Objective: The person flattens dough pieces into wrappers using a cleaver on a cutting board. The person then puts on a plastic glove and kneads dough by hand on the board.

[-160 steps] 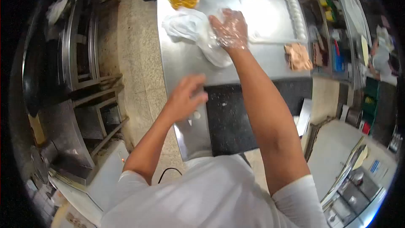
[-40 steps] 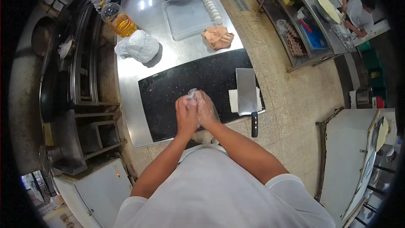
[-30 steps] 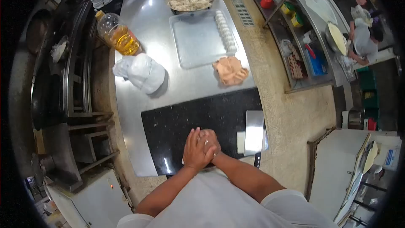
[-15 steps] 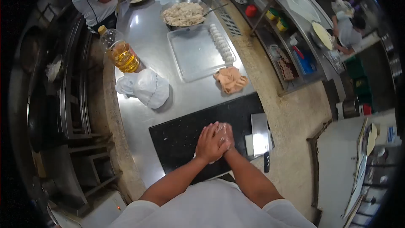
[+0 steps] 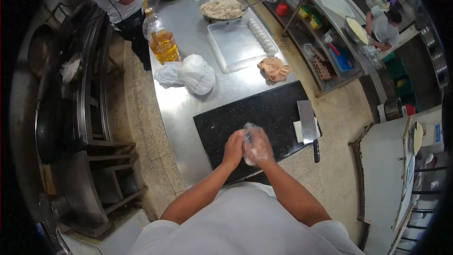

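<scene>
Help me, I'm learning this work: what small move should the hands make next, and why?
Probably ease the left hand slightly away from the plastic-covered right hand: they are close together above the black board, hiding anything between them.

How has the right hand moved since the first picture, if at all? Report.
Yes, closer in: the right hand was beyond the black board and is now over it.

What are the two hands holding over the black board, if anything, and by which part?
It cannot be told: the left hand and the plastic-covered right hand meet and hide whatever may be between them.
</scene>
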`<action>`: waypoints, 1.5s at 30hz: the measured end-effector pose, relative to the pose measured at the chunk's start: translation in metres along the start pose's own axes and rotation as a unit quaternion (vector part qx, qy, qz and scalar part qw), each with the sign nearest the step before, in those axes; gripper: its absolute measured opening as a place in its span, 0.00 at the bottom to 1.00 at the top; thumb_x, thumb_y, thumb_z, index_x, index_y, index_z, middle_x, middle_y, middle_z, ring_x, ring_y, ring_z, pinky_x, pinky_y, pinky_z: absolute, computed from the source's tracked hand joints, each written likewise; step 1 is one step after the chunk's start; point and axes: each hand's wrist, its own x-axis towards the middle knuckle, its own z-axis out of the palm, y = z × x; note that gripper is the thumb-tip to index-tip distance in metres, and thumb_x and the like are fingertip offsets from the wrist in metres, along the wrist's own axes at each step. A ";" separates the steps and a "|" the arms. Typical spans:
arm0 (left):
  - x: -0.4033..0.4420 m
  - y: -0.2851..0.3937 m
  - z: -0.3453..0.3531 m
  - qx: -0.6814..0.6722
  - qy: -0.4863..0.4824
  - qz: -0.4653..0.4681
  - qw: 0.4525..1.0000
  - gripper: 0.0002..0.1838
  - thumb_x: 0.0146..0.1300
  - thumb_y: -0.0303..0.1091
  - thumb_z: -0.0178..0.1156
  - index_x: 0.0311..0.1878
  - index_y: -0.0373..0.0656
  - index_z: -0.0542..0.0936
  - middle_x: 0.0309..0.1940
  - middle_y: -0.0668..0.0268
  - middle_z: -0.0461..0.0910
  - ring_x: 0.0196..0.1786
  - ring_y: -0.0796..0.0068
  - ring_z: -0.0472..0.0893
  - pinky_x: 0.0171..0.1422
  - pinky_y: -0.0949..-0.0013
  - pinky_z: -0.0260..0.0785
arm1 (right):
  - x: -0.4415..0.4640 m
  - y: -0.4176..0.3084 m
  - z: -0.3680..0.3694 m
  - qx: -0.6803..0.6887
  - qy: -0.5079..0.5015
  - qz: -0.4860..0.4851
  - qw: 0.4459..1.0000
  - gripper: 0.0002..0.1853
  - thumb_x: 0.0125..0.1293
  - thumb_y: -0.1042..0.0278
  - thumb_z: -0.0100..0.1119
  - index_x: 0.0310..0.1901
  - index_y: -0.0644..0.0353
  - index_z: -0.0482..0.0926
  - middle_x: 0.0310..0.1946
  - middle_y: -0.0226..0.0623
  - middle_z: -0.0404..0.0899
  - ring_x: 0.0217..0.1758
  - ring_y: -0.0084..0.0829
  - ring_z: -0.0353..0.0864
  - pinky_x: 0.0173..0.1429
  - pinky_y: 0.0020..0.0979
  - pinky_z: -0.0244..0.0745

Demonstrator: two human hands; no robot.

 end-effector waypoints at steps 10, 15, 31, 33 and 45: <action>-0.012 0.022 0.028 0.450 -0.092 0.325 0.827 0.18 0.57 0.51 0.66 0.47 0.53 0.87 0.57 0.61 0.79 0.66 0.49 0.72 0.72 0.43 0.61 | -0.024 0.079 0.067 -0.429 -0.069 -0.169 0.884 0.26 0.67 0.44 0.52 0.58 0.54 0.74 0.44 0.40 0.74 0.43 0.37 0.75 0.39 0.42 0.74; 0.007 0.029 0.050 0.483 -0.079 0.279 0.826 0.16 0.58 0.50 0.65 0.45 0.54 0.87 0.56 0.63 0.80 0.66 0.51 0.73 0.70 0.44 0.62 | -0.001 0.079 0.037 -0.295 -0.237 -0.138 0.915 0.25 0.69 0.48 0.53 0.60 0.56 0.73 0.51 0.43 0.73 0.54 0.40 0.73 0.53 0.44 0.70; 0.022 0.026 0.055 0.324 0.094 0.148 0.930 0.14 0.65 0.38 0.62 0.48 0.40 0.86 0.42 0.59 0.86 0.44 0.63 0.85 0.52 0.62 0.76 | 0.032 0.099 0.010 -0.087 -0.186 -0.294 0.934 0.24 0.60 0.55 0.63 0.55 0.58 0.76 0.49 0.46 0.76 0.56 0.49 0.73 0.59 0.52 0.69; 0.014 0.031 0.046 0.201 0.146 0.046 0.968 0.19 0.72 0.47 0.59 0.47 0.38 0.86 0.38 0.61 0.86 0.42 0.74 0.84 0.49 0.63 0.77 | 0.021 0.099 -0.005 -0.022 -0.127 -0.357 0.925 0.22 0.57 0.57 0.66 0.49 0.59 0.77 0.45 0.48 0.76 0.53 0.51 0.73 0.56 0.52 0.68; -0.052 0.009 0.132 0.427 0.136 0.240 0.861 0.20 0.64 0.52 0.64 0.51 0.50 0.86 0.56 0.61 0.81 0.63 0.55 0.77 0.68 0.53 0.70 | -0.040 0.197 0.087 0.688 -0.178 -0.058 0.701 0.23 0.74 0.52 0.50 0.64 0.57 0.71 0.60 0.43 0.74 0.70 0.42 0.68 0.70 0.44 0.67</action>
